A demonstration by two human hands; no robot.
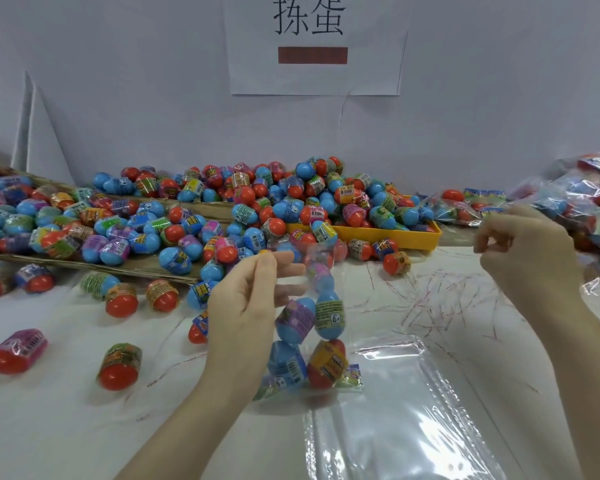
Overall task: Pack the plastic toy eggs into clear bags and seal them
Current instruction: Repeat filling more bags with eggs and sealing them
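From the head camera, the left hand (246, 303) is standing upright at centre frame, fingers pinching the top of a clear bag (312, 341) that is hanging at its 3 o'clock with several toy eggs (328, 315) stacked inside. The right hand (523, 247) is lifting out at 2 o'clock, fingers curled tight, seemingly pinching a thin strip, though I cannot tell for sure. Loose eggs (257, 206) are crowding the table (66, 427) at 11 o'clock.

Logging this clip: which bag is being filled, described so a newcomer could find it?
Start at the yellow tray by the egg pile, then drop toward the camera. The clear bag hangs upright from the left hand, eggs stacked inside; the other empty bags lie flat on the table.
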